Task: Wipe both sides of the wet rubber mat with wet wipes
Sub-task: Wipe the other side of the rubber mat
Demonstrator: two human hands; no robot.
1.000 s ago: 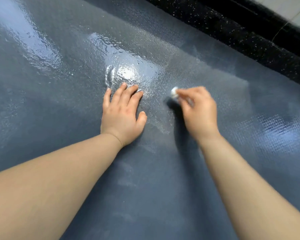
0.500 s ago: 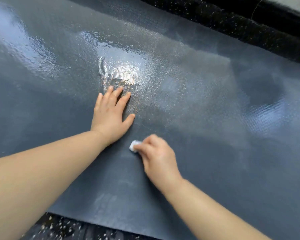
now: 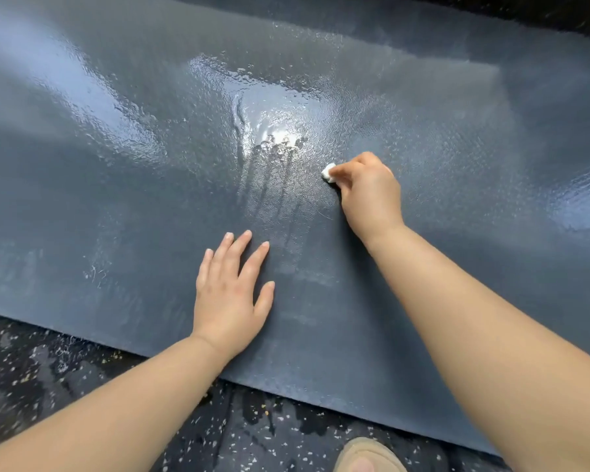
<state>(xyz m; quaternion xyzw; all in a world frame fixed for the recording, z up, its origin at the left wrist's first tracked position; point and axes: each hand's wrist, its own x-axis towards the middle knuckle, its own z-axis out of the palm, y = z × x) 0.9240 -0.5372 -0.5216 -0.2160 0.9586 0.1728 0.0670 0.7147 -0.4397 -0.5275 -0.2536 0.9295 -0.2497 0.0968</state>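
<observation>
Left hand (image 3: 230,294) slid back toward near edge, right hand (image 3: 367,189) swung out again; left flat, fingers spread, pinning rubber mat (image 3: 116,199) on speckled floor (image 3: 48,386); right pinched around balled wet wipe (image 3: 328,172), scrubbing beside puddle (image 3: 276,131)

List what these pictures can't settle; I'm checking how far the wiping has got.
- Head view: underside of the rubber mat faces the floor.
- Mat's far and side edges are cut off by the frame.
- Wet wipe is mostly hidden inside the right hand.
- Mat beneath the flat left hand.
</observation>
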